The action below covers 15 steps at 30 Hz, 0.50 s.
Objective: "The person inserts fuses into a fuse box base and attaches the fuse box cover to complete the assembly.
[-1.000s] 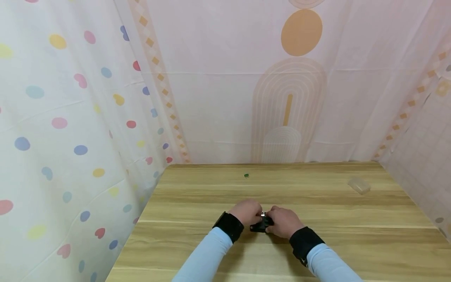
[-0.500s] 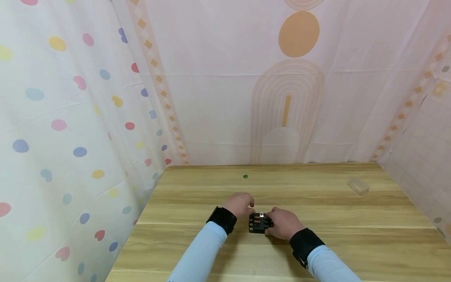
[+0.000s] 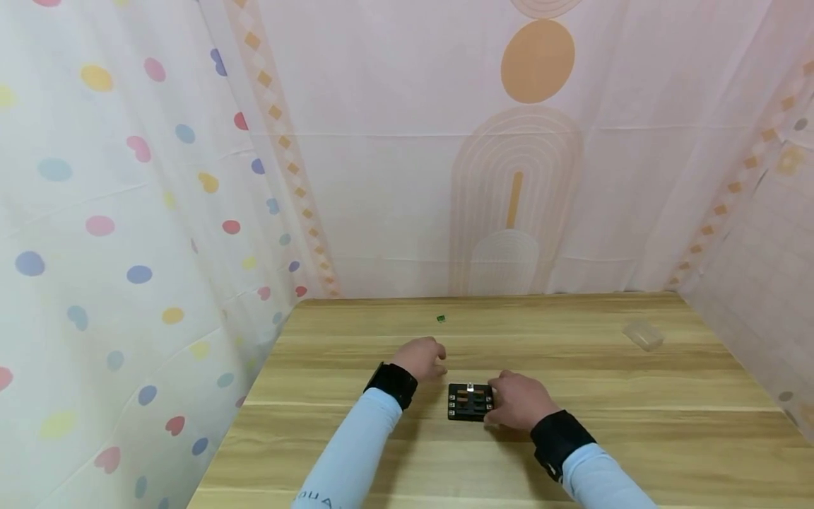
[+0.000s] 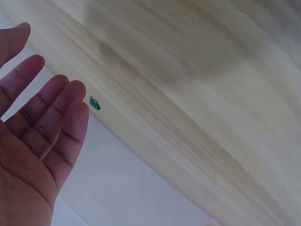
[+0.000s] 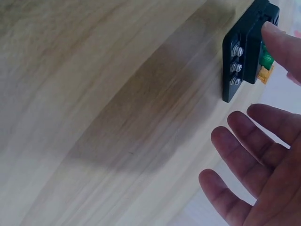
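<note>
A black fuse block (image 3: 470,401) with rows of screw terminals lies flat on the wooden table. Orange and green blade fuses sit in it, and one clear fuse (image 3: 470,387) stands at its far end. At the block's right edge is my right hand (image 3: 523,401); in the right wrist view its thumb overlaps the block (image 5: 249,47) while the other fingers are spread apart from it. My left hand (image 3: 420,358) hovers left of and beyond the block, fingers loosely bent and holding nothing. Farther back lies a small green blade fuse (image 3: 441,319).
A clear plastic case (image 3: 644,334) rests at the table's back right. The wooden table (image 3: 356,332) ends at patterned curtains (image 3: 381,212) behind and to both sides.
My left hand has come off the fuse block and moved left and away from me, uncovering the block. The right hand's grip on the block's right edge has loosened, and it has shifted slightly right.
</note>
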Motion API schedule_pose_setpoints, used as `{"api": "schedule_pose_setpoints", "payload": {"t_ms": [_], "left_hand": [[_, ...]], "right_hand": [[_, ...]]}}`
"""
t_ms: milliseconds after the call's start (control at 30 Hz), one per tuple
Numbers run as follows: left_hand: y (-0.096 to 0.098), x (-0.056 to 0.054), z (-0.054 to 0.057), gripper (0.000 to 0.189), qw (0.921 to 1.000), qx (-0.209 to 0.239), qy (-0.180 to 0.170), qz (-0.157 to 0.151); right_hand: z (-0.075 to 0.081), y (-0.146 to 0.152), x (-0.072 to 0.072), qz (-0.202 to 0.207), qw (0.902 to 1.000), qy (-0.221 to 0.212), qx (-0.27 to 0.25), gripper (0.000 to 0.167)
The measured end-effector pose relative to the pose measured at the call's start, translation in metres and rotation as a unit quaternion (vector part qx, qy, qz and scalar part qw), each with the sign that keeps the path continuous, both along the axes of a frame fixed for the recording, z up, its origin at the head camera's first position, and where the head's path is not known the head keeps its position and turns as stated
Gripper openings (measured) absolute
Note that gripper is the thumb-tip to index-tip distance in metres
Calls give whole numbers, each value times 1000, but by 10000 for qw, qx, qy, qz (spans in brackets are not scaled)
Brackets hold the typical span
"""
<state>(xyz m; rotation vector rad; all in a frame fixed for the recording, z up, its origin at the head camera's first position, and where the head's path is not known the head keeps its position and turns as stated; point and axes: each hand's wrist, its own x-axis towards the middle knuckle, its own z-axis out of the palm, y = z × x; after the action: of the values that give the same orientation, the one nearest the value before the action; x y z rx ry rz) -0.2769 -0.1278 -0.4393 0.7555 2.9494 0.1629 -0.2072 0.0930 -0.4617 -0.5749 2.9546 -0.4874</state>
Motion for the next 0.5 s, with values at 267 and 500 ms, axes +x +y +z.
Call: {"api": "schedule_pose_setpoints", "payload": {"t_ms": [267,500], "left_hand": [[-3,-12,0,33,9999,-58,73,97],[-5,-22,2,34,9993,-94,237,266]], "right_hand": [[-1,4,1,-59,10000,59,54,62],[0,5,2,-64,9999,73,69,63]]}}
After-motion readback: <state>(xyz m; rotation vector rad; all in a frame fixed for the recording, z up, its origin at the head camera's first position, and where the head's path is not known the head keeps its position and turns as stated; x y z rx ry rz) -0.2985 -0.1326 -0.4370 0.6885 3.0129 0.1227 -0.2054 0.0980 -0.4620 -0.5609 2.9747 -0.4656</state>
